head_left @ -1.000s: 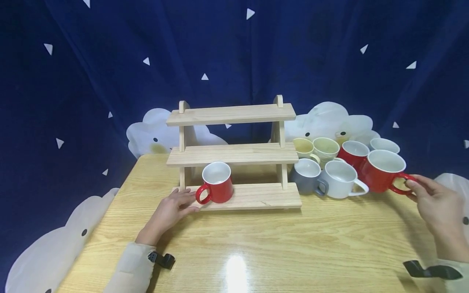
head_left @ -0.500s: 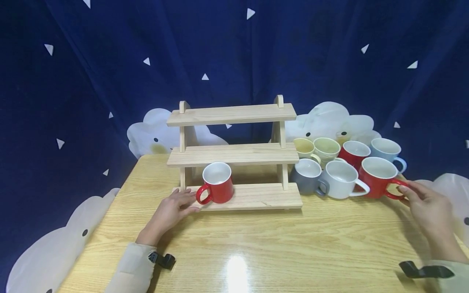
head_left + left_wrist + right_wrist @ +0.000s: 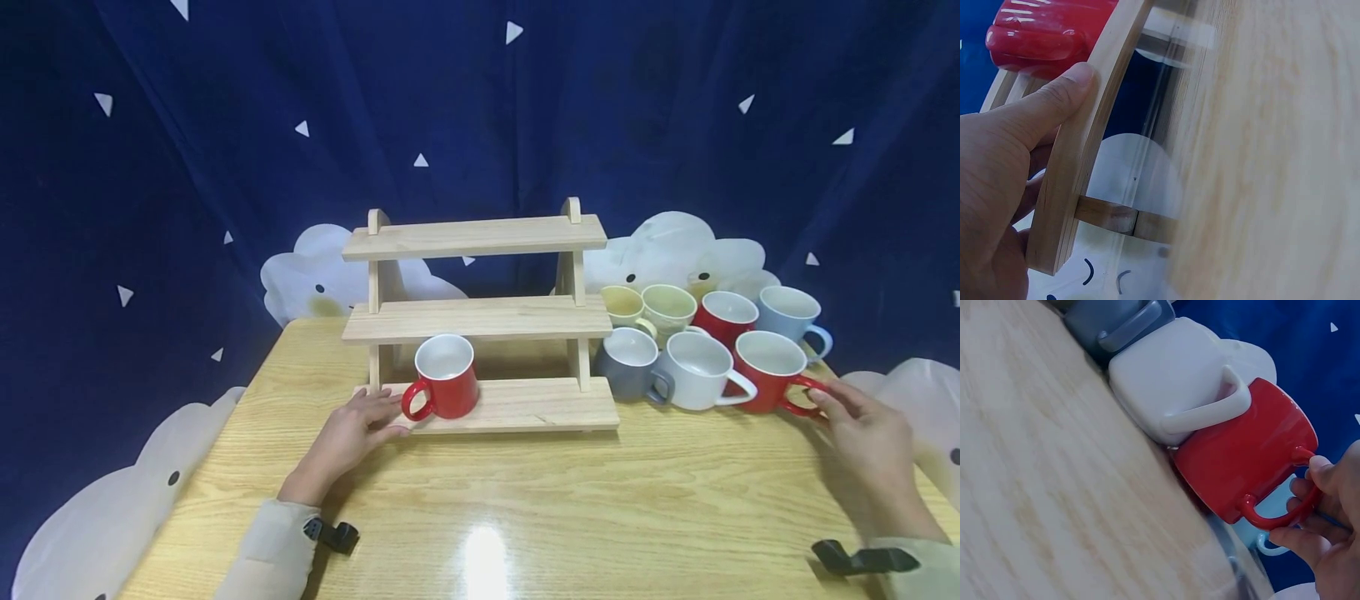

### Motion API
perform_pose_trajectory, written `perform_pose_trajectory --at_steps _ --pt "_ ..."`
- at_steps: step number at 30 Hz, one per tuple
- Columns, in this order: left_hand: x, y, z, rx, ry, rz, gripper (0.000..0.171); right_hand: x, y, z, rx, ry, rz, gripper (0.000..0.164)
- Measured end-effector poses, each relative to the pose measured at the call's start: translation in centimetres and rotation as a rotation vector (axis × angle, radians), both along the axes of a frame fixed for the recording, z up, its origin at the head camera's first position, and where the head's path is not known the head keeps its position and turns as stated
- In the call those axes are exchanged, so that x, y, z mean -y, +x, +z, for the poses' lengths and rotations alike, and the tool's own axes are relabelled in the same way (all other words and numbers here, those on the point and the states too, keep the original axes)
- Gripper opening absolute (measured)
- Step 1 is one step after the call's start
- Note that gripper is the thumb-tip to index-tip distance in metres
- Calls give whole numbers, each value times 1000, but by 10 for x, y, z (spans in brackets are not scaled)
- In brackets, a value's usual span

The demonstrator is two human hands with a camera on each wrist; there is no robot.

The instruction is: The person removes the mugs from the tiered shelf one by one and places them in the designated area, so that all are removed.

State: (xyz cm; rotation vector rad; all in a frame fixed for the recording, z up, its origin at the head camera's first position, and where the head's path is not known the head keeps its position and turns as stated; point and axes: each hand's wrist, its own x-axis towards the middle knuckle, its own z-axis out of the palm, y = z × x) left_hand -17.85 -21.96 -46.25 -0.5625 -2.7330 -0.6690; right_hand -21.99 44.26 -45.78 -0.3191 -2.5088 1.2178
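Observation:
My right hand (image 3: 870, 433) pinches the handle of a red mug (image 3: 767, 377) with a white inside, at the right end of the front row of mugs. In the right wrist view, thumb and fingers curl round that handle, and the red mug (image 3: 1247, 450) stands against a white mug (image 3: 1169, 381). My left hand (image 3: 351, 437) grips the left end of the bottom board of a three-tier wooden shelf (image 3: 540, 404). Its thumb lies on the board's front edge in the left wrist view, the fingers behind. Another red mug (image 3: 450, 387) stands on that board, handle facing left.
Beside the shelf's right side stand a grey mug (image 3: 628, 362), a yellow mug (image 3: 621, 317), a pale green mug (image 3: 669, 321), a second-row red mug (image 3: 723, 321) and a light blue mug (image 3: 787, 310). A wooden table (image 3: 570, 508) lies under everything; a dark blue curtain (image 3: 480, 100) hangs behind.
My right hand has brought the red mug down and left to the table beside the white mug, uncovering the light blue mug behind. My left hand has stayed on the shelf.

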Motion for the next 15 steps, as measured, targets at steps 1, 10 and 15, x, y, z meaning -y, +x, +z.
perform_pose_trajectory --at_steps 1,10,15 --pt "0 0 0 -2 2 0 49 1 0 -2 1 -32 -9 49" --pt "-1 -1 1 -27 -11 -16 49 2 0 -11 36 -66 -47 48" --pt "0 0 -1 -29 -12 -11 47 1 -1 -17 70 -25 -57 53"
